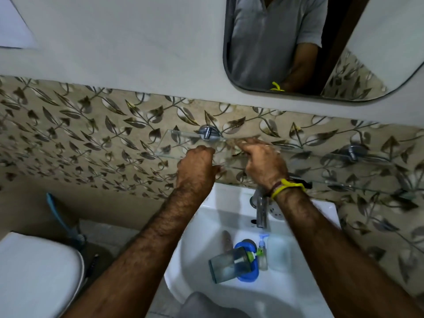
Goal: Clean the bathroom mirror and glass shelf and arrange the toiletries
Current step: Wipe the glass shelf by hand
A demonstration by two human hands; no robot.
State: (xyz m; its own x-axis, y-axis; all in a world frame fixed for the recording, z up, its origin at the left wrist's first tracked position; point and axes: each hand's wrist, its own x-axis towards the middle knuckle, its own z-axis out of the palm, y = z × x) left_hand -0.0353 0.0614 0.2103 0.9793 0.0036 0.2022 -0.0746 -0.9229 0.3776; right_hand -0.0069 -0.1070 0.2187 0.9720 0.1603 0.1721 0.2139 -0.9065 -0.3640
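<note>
clear glass wall shelf (183, 143), mid-frame | rigid, slick, fragile: hold front edge | left hand (195, 166) fist-curled, contents unclear | right hand (263, 161) grip hidden

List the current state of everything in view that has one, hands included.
Glass shelf: bare, both hands at it.
Left hand: fingers curled, contents hidden.
Right hand: on shelf, grip unclear.
Tumbler: tipped over in sink.
Pump bottle: in sink.
Tap: off.
</note>
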